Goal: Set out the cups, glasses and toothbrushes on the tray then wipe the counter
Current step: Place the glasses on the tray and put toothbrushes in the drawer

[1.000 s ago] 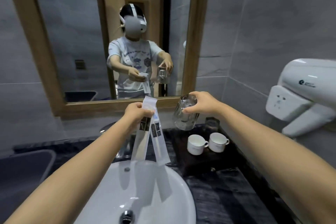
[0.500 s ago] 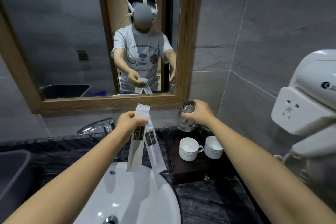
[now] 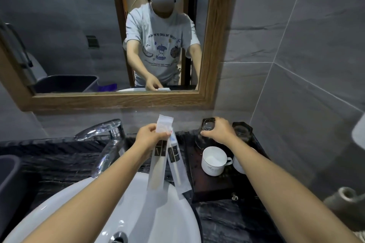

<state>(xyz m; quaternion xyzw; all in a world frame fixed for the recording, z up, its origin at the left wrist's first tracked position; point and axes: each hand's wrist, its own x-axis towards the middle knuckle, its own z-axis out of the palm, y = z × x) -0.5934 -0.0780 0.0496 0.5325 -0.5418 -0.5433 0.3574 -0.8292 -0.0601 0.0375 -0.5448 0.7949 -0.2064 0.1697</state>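
Observation:
A dark tray (image 3: 215, 189) lies on the black counter right of the basin. My right hand (image 3: 219, 130) grips an upturned clear glass (image 3: 204, 135) that stands at the tray's back left corner. A second glass (image 3: 242, 131) stands just right of it. In front, a white cup (image 3: 214, 161) sits on the tray, and a second white cup (image 3: 238, 164) is mostly hidden by my right forearm. My left hand (image 3: 150, 136) holds two wrapped toothbrushes (image 3: 167, 156) by their upper ends; they hang over the basin's right edge.
A white basin (image 3: 150, 215) fills the lower middle, with a chrome tap (image 3: 106, 140) behind it. A wood-framed mirror (image 3: 209, 45) hangs on the back wall. A grey bin (image 3: 7, 179) sits at the left edge. A white hair dryer (image 3: 359, 132) hangs on the right wall.
My right hand has lowered the glass from mid-air onto the back left of the tray. My left hand keeps the toothbrush packets at about the same place. The camera has tilted downward.

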